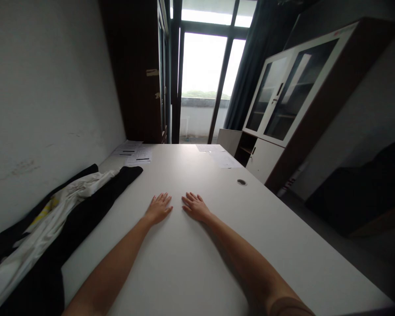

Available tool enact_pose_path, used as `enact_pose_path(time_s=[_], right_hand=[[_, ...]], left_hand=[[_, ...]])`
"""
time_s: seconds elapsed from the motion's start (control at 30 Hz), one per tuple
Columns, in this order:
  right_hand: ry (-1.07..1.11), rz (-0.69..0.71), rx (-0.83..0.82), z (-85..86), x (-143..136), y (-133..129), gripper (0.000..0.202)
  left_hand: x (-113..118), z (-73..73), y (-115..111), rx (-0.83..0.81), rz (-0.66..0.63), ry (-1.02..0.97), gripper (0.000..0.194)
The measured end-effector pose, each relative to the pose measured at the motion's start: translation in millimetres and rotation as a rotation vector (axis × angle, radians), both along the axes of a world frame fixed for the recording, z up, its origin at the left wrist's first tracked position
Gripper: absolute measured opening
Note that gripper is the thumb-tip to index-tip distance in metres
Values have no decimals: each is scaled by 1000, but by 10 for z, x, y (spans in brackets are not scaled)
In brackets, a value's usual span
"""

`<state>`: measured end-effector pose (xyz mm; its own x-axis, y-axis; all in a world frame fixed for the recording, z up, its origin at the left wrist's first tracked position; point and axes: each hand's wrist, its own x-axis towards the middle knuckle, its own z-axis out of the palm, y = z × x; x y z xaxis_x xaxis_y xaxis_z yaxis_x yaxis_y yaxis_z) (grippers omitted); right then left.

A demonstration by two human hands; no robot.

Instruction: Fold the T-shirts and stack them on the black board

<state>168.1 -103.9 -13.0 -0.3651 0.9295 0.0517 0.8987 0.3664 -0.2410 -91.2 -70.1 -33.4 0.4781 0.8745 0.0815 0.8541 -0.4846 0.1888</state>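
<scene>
My left hand (159, 208) lies palm down on the white table (184, 263), its fingers apart and nothing in it. Beside it, across a small gap, my right hand (195, 206) rests flat on the same surface, also with spread fingers and holding nothing. Nearest to my left hand is a pile of clothes along the table's left side: black trousers (95, 215) in front, a white garment (66, 210) behind them, and a bit of yellow cloth (46, 210) among the folds.
Papers with dark pens (140, 156) lie at the far left corner, and more sheets (228, 160) at the far right. A round cable hole (242, 182) is set in the table's right part. Beyond stand a glass-doored cabinet (270, 131) and a dark wardrobe (134, 66).
</scene>
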Motion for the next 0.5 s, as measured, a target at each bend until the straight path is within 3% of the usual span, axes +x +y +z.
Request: enact_pose_path(time_s=[0.5], right_hand=[[51,9,39,12,28,16,55]], left_hand=[[-3,85,-42,0,1,-24,58]])
